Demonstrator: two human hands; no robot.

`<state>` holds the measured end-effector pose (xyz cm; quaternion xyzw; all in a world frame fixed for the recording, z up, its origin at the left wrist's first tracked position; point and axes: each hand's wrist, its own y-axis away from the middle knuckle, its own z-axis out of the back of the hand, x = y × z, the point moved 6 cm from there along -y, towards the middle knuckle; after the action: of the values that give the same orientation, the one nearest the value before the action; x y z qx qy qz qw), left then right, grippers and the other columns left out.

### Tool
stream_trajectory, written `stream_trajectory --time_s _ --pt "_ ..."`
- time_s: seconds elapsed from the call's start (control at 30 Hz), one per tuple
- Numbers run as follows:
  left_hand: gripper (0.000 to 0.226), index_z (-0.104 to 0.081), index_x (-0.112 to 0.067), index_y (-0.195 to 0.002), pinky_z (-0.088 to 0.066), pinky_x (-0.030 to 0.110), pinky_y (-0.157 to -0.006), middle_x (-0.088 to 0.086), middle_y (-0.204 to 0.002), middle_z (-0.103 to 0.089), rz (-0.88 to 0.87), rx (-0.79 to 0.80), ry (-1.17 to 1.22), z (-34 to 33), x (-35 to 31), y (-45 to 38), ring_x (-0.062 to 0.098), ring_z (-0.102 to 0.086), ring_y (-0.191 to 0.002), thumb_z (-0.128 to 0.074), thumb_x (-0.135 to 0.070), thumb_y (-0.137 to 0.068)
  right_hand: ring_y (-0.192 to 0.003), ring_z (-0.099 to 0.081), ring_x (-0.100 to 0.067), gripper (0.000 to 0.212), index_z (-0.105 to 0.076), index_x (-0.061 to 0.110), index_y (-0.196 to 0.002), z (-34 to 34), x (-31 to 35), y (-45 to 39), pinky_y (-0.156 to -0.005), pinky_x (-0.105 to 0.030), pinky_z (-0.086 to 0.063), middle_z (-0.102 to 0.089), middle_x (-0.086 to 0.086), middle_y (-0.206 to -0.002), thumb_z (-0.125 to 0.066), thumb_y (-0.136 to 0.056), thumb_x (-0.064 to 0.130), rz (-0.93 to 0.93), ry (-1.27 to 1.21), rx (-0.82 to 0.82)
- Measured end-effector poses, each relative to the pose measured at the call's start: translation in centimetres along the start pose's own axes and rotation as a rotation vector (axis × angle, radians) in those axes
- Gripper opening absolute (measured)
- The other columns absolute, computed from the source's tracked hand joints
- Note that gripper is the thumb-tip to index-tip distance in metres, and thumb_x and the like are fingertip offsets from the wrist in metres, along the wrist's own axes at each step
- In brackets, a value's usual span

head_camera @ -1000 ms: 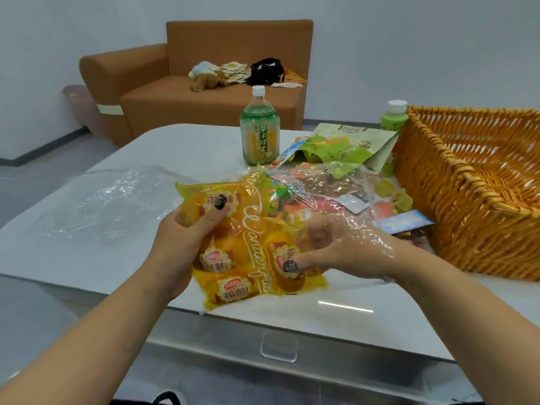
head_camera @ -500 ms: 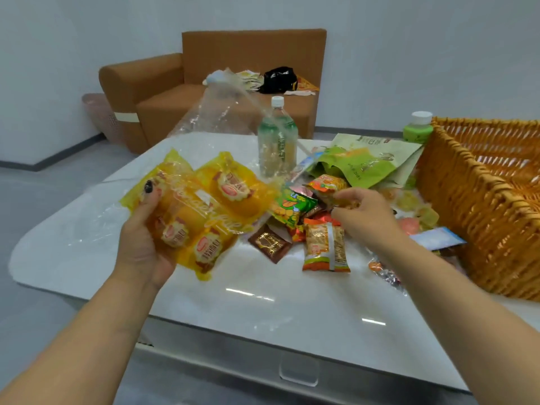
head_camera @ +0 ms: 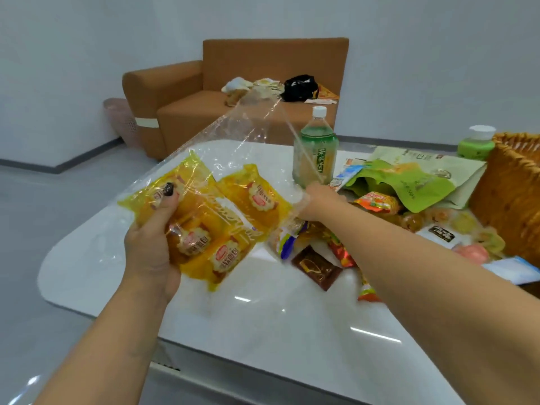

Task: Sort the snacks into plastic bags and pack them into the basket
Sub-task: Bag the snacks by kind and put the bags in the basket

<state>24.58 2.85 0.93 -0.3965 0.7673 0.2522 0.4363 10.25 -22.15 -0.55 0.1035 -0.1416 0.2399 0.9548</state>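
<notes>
White table (head_camera: pixel 263 331), tea bottle (head_camera: pixel 315 147), brown sofa (head_camera: pixel 263 71)

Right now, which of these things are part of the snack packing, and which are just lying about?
Part of the job:
yellow bread pack, gripped by the left hand
clear plastic bag
right hand, reaching to the snack pile
wicker basket

Just lying about:
tea bottle
sofa with oddments
pink bin

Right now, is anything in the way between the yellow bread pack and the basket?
Yes. The left hand holds the yellow bread pack, and the basket sits far to the right. Between them lie the right arm, the green tea bottle and a pile of snacks on the table.
</notes>
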Motion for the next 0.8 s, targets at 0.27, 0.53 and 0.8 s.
stream_trajectory --time_s 0.27,0.53,0.8 --pt "0.033 -0.068 -0.017 -0.118 -0.057 0.048 -0.084 0.005 -0.108 -0.074 -0.042 0.054 -0.052 -1.4 -1.6 0.9 0.027 -0.072 -0.098 -0.071 -0.027 -0.086 -0.121 -0.05 -0.034 0.036 -0.053 0.011 -0.122 -0.7 -1.3 -0.6 -0.103 -0.05 -0.037 -0.056 -0.01 -0.126 -0.055 -0.088 0.024 -0.139 -0.066 -0.166" --pt "0.04 -0.063 -0.021 -0.126 -0.057 0.045 -0.082 0.003 -0.112 -0.073 -0.015 0.102 -0.043 -1.9 -2.2 2.3 0.025 -0.072 -0.1 -0.069 -0.032 -0.088 -0.08 -0.071 -0.021 0.031 -0.066 0.004 -0.106 5.3 -6.1 11.4 -0.073 -0.033 -0.06 -0.073 -0.01 -0.095 -0.076 -0.076 0.004 -0.026 -1.421 -0.232" --pt "0.049 -0.065 -0.016 -0.123 -0.06 0.04 -0.069 0.01 -0.109 -0.073 0.086 0.227 -0.13 -2.9 -0.9 7.0 0.027 -0.072 -0.095 -0.068 -0.032 -0.077 -0.07 -0.056 -0.028 0.055 -0.057 0.011 -0.082 4.0 -13.7 21.5 -0.071 -0.045 -0.059 -0.054 -0.017 -0.082 -0.091 -0.047 0.037 -0.076 -1.776 -0.042"
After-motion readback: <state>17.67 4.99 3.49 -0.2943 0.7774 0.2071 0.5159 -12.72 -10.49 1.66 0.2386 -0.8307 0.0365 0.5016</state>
